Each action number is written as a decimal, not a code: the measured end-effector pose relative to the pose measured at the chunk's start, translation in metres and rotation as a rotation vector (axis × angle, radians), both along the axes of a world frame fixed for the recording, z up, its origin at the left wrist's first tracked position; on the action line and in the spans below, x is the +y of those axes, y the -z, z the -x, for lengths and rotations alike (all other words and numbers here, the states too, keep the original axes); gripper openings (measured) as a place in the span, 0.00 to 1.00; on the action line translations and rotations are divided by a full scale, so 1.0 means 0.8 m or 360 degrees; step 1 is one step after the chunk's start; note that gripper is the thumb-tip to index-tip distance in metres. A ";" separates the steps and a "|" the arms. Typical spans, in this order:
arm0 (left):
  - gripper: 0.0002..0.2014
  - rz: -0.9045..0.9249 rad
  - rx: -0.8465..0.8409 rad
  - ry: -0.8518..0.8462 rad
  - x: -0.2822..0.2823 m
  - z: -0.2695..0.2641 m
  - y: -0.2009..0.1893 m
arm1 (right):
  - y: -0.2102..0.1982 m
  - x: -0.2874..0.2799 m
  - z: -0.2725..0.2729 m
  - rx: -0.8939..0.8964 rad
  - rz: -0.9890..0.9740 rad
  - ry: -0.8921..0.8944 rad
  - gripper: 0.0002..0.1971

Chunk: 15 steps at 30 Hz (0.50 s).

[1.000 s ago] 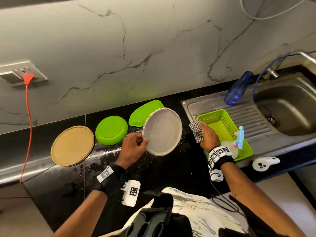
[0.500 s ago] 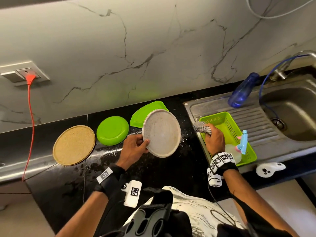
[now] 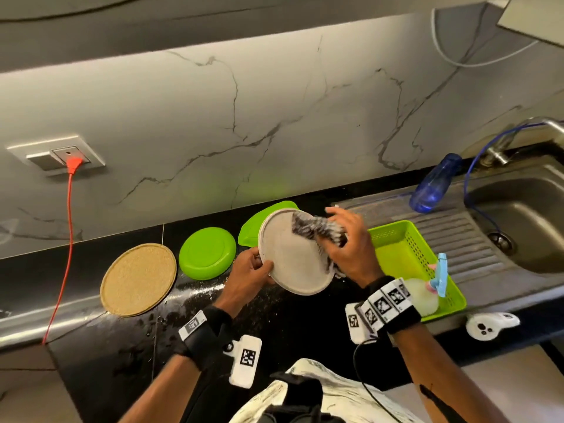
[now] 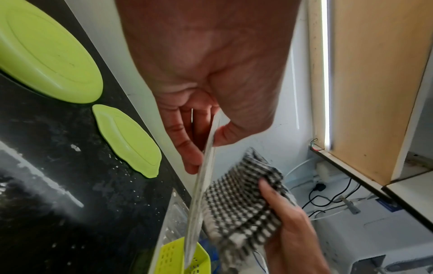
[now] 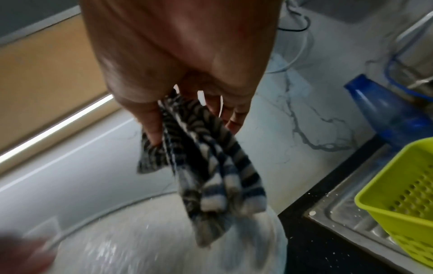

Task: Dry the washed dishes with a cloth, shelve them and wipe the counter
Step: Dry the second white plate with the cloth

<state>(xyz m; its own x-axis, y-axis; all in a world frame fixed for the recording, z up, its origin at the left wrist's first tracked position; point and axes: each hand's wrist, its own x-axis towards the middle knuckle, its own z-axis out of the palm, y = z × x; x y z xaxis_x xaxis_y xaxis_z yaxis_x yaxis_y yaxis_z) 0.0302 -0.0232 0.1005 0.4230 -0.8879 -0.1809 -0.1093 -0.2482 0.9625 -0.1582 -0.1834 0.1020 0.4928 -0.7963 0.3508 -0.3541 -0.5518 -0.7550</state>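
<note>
My right hand [image 5: 178,61] pinches a bunched black-and-white checked cloth [image 5: 211,166] between thumb and fingers, and its loose end hangs onto the blurred pale speckled round plate [image 5: 150,239] beneath it. At the right, a lime-green perforated plastic basket [image 5: 403,202] sits on the ribbed steel drainboard [image 5: 346,220] beside the black counter's [image 5: 311,246] back edge. A translucent blue plastic bottle [image 5: 384,109] stands behind it against the white marble-veined wall [image 5: 288,129].
</note>
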 end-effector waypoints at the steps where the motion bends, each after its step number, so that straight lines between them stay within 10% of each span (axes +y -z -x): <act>1: 0.09 0.0005 0.0028 0.0034 -0.002 0.001 -0.003 | 0.003 0.009 -0.007 0.0083 -0.0016 -0.0133 0.19; 10: 0.08 0.0132 0.0294 0.0045 -0.005 0.001 -0.039 | 0.021 0.069 -0.050 0.0256 -0.0098 -0.0627 0.35; 15: 0.10 0.0112 0.0248 0.0063 0.006 -0.003 -0.035 | 0.027 0.038 -0.047 0.0110 -0.0329 -0.0334 0.28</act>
<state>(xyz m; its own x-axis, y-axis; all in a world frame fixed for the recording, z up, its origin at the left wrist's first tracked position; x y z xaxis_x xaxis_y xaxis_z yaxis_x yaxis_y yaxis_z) 0.0329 -0.0188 0.1283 0.3592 -0.9160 -0.1784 0.0343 -0.1781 0.9834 -0.1208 -0.1529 0.0801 0.6714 -0.7254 0.1517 -0.3030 -0.4555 -0.8371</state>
